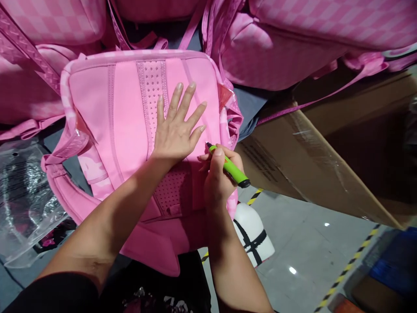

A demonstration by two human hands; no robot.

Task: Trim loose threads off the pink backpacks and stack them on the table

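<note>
A pink backpack [125, 108] lies in front of me with its padded back panel facing up. My left hand [176, 126] rests flat on that panel, fingers spread, partly over the perforated mesh strip [153, 87]. In my right hand [223, 169] is a green pen-like tool [233, 170] with a black end and a dark pointed tip. Its tip is at the right side of the panel, close to my left thumb; whether it touches the fabric I cannot tell. A shoulder strap [70, 191] loops out on the left side.
More pink checkered backpacks [260, 56] line the far side. To the right stands an open cardboard box [302, 161]. Clear plastic bags [22, 195] lie at the left. Beyond my right forearm, a white rounded object with black straps [254, 234] is above the grey floor [302, 243].
</note>
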